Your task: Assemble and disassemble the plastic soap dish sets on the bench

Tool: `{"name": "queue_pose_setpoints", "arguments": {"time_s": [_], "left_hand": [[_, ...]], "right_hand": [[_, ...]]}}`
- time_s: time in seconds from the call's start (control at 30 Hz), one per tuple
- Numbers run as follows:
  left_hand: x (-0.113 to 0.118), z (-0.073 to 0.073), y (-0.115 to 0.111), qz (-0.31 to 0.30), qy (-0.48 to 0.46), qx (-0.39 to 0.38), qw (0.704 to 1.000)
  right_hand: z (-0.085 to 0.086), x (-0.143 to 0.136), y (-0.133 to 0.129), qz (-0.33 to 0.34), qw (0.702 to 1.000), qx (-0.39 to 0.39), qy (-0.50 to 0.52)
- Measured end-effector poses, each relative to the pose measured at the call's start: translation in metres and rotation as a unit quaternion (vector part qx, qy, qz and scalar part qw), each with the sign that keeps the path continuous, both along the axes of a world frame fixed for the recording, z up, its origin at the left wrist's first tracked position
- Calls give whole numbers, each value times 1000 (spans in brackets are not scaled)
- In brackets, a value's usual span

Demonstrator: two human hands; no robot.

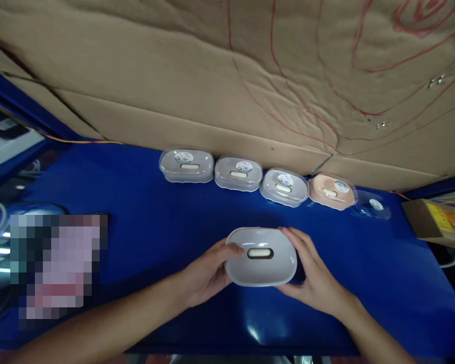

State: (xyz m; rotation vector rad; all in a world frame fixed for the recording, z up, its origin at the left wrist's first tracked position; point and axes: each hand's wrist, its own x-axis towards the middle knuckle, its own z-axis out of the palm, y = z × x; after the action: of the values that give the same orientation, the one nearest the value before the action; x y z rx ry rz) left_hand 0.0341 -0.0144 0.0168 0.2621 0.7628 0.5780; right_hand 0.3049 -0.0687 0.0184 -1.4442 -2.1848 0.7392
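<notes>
My left hand (208, 273) grips the left side of an oval pale grey plastic container (260, 273), its thumb resting on the top near the slot. Around the right side of the same container curls my right hand (313, 273), with fingers on the far rim and thumb at the near edge. The container's top faces me and has a dark slot with a cream bar (259, 252) in it. No clear cover or label shows on the held container. Its underside is hidden, as are some of my left fingers.
Along the cardboard wall (155, 76) stand three greyish containers (186, 172) and a peach one (331, 194) under clear labelled covers. A loose clear cover (371, 206) lies at the row's right end on the blue table (136, 217). A cardboard box (426, 220) sits far right.
</notes>
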Motion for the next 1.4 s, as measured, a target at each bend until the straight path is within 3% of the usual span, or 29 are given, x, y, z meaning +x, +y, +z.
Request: {"name": "queue_pose_setpoints", "arguments": {"time_s": [0.17, 0.27, 0.33, 0.5, 0.63, 0.77, 0.83, 0.87, 0.93, 1.0, 1.1, 1.2, 1.3, 1.4], "left_hand": [[-1, 4, -2, -12, -28, 5, 1000], [-2, 7, -2, -16, -22, 15, 1000], [-2, 7, -1, -17, -13, 13, 1000], [-1, 4, -1, -1, -19, -12, 1000], [0, 2, -1, 18, -10, -35, 999], [-1, 2, 2, 14, -9, -30, 999], [-2, 3, 3, 17, 2, -33, 999], [-2, 4, 4, 19, 7, -34, 999], [-3, 5, 4, 20, 12, -29, 999], [-3, 6, 4, 17, 10, -19, 1000], [-4, 6, 2, 1, 8, -6, 1000], [-4, 5, 0, -11, 12, 3, 1000], [-5, 6, -1, -10, 16, 9, 1000], [-4, 8, -1, -16, 22, 10, 1000]], "right_hand": [[-1, 3, 2, -18, 989, -71, 131], [0, -1, 1, -13, 943, -193, 272], [1, -6, 2, -44, 904, -261, 335], [1, -14, 9, -152, 861, -324, 361], [-3, -19, 12, -147, 877, -301, 344], [-2, -15, 12, -126, 940, -206, 239], [3, 1, 15, -155, 975, -78, 138], [7, 14, 18, -190, 978, 8, 84], [14, 51, 27, -289, 942, 170, -3], [17, 98, 38, -387, 889, 243, -26], [11, 165, 52, -413, 878, 215, -113], [-7, 209, 57, -406, 888, 169, -133], [-19, 229, 52, -404, 893, 132, -150], [-19, 234, 44, -421, 882, 120, -174]]}}
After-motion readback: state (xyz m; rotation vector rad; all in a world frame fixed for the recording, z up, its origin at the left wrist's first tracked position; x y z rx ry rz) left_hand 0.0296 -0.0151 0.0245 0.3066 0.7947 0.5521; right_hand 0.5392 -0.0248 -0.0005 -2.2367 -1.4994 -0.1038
